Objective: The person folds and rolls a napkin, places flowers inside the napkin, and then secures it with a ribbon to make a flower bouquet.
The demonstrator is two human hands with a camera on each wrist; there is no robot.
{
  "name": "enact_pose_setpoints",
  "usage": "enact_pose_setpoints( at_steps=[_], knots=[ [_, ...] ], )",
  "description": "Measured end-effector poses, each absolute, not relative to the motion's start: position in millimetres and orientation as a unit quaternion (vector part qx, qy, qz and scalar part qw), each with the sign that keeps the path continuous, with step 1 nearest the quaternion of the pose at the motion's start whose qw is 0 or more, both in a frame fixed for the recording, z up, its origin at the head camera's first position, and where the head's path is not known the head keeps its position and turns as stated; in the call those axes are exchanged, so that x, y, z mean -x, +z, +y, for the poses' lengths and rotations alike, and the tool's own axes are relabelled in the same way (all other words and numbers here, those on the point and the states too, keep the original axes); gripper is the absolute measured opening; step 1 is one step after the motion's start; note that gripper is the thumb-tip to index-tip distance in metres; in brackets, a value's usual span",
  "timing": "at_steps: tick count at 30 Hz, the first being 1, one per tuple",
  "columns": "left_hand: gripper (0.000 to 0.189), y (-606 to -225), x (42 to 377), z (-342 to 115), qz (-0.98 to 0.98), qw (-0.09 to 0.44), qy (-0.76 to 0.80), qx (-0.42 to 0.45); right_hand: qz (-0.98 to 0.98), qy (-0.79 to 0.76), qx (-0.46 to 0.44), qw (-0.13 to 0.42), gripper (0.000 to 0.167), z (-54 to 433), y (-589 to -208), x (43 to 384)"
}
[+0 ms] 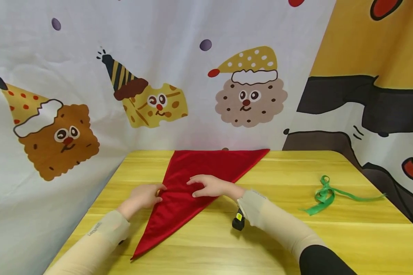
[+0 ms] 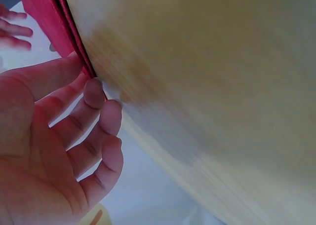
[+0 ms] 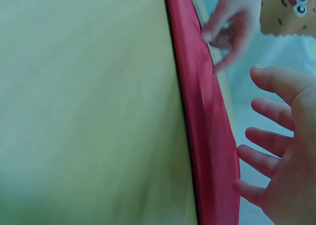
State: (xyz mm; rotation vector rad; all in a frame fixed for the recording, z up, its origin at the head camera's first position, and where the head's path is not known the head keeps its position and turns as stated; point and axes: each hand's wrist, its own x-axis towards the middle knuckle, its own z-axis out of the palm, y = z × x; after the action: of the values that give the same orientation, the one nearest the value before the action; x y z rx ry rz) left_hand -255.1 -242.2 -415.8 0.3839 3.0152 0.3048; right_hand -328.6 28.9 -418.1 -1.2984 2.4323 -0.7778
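Observation:
A red cloth (image 1: 192, 168), a large triangle, lies across the table with one point towards me and its layers showing at the folded edge. At its left edge is my left hand (image 1: 145, 195). The thumb and forefinger of that hand touch the cloth a little apart, beside a shallow crease, and its other fingers bend loosely. Over the middle of the cloth hovers my right hand (image 1: 211, 186), with nothing in it; its spread fingers (image 3: 266, 138) show in the right wrist view.
On the right side of the wooden table (image 1: 278, 244) lies a loosely looped green ribbon (image 1: 325, 194). A printed cloth backdrop (image 1: 199, 23) with cartoon biscuits hangs behind the table and along its left side. A small black device (image 1: 238, 222) hangs at my right wrist.

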Motion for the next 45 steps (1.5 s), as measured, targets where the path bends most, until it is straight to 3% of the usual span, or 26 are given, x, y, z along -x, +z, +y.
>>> enact_pose_setpoints(
  at_steps=[14, 18, 25, 30, 45],
  knots=[
    [0.04, -412.8, 245.9, -248.6, 0.981, 0.048, 0.127, -0.142, 0.785, -0.308, 0.522, 0.131, 0.032, 2.2, -418.8, 258.4],
    [0.037, -400.0, 230.4, -257.8, 0.969, 0.069, 0.17, -0.168, 0.769, -0.328, 0.526, 0.155, 0.028, -14.3, -419.6, 241.2],
    [0.022, -383.0, 208.8, -279.5, 0.916, 0.112, 0.261, -0.285, 0.76, -0.309, 0.545, 0.172, 0.023, -38.6, -426.4, 224.4],
    [0.014, -378.7, 193.8, -290.8, 0.887, 0.165, 0.305, -0.303, 0.761, -0.296, 0.552, 0.168, 0.022, -53.6, -431.3, 216.9],
    [0.009, -393.8, 202.2, -293.5, 0.848, 0.248, 0.358, -0.302, 0.79, -0.37, 0.427, 0.237, 0.016, -59.0, -443.6, 207.5]
  ],
)
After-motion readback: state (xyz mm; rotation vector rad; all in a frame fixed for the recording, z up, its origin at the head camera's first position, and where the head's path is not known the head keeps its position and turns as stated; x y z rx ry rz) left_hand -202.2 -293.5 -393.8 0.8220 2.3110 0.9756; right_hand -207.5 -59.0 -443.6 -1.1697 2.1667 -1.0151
